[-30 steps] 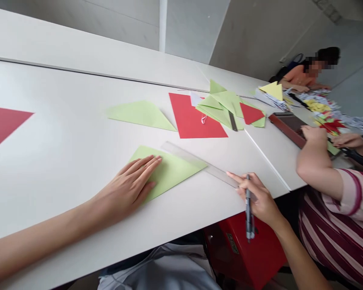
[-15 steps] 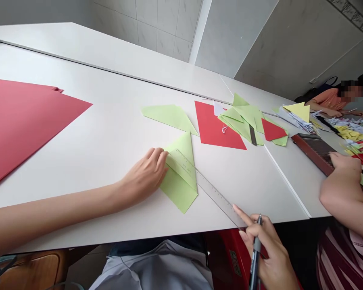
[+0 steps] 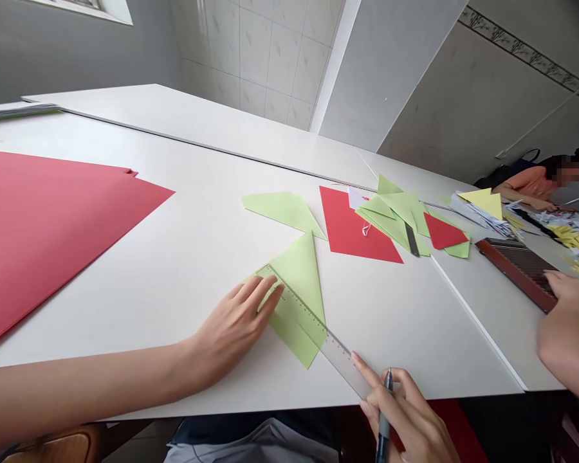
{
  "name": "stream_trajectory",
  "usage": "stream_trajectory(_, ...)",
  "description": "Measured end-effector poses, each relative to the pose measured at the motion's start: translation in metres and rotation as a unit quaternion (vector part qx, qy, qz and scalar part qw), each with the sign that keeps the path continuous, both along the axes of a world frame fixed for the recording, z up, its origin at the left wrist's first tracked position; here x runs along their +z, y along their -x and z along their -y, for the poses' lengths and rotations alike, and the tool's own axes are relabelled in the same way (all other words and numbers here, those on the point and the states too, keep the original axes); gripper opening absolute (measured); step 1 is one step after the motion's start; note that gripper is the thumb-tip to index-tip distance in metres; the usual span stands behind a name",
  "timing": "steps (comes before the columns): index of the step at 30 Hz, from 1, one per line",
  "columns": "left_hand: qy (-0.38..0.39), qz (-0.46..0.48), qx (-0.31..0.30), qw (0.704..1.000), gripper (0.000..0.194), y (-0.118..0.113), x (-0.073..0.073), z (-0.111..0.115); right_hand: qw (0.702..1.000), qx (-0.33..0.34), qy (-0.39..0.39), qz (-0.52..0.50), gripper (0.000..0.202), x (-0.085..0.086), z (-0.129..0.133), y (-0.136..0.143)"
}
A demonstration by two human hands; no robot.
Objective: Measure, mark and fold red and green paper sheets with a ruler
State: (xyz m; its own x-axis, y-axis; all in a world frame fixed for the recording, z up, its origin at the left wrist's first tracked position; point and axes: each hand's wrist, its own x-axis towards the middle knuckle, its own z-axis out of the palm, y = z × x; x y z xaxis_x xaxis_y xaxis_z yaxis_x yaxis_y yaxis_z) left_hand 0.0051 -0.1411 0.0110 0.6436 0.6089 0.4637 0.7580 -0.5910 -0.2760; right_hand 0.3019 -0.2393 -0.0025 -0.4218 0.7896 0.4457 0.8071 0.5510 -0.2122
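Note:
A clear plastic ruler (image 3: 335, 350) lies slantwise over a folded light-green sheet of paper (image 3: 305, 267) on the white table. With bent fingertips, my left hand (image 3: 236, 321) presses the ruler's upper end onto the paper. My right hand (image 3: 405, 418) pinches the ruler's lower end near the table edge, index finger along its top. A dark pen with a grey grip (image 3: 385, 415) is tucked between the same hand's fingers, tip upward. Another green piece (image 3: 284, 209) touches the sheet's upper corner.
Large red sheets (image 3: 53, 231) lie at left. A red sheet (image 3: 340, 228), stacked green pieces (image 3: 390, 215) and a small red piece (image 3: 444, 231) lie right of centre. At far right, a co-worker's hand (image 3: 572, 286) rests by a paper trimmer (image 3: 516, 270); another person sits beyond.
The ruler has shifted down and left across the green sheet, and my left fingers now lie over its upper end. My view has tilted upward. The pen stays in my right hand.

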Motion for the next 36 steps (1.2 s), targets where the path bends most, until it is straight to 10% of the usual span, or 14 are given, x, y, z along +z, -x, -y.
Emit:
stream_trajectory(28,-0.062,-0.036,0.01,0.997,0.024,-0.0037,0.0047,0.0084,1.0,0.012,0.01,0.007,0.019,0.0018,0.003,0.0044)
stream_trajectory(36,-0.034,-0.04,0.036,0.998,0.054,-0.0032,0.0042,0.009,0.998,0.048,0.036,0.014,0.039,0.0045,-0.0024,-0.0017)
